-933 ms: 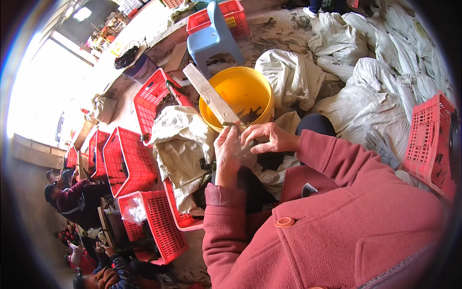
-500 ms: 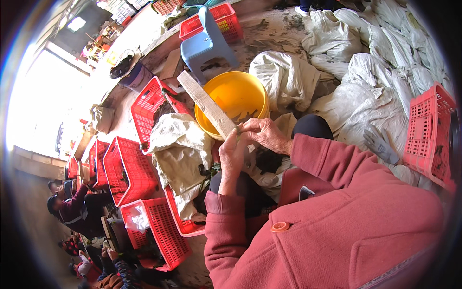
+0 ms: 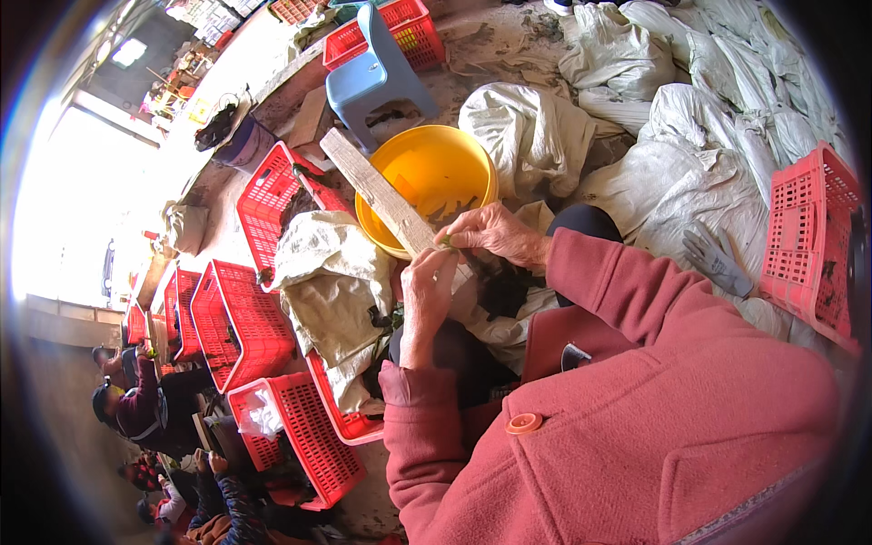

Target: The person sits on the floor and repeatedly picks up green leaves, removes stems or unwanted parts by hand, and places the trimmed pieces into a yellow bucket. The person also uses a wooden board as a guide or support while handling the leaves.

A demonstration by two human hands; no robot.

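Note:
My right hand pinches a small green piece, perhaps a bit of plant, at the near end of a pale wooden board. My left hand is closed just below it, fingertips close to the right hand's; what it holds is hidden. The board slants across the yellow tub, which has some dark scraps inside. Under my hands, dark leafy matter lies on pale cloth over my lap.
Red plastic crates stand along the left, one partly covered by a beige sack. Ahead is a blue plastic chair. White sacks fill the right, with a grey glove beside another red crate. People sit at far left.
My right hand has shifted slightly left at the board's end, and the green piece now shows at its fingertips. My left hand has lowered a little. The whole view has shifted slightly.

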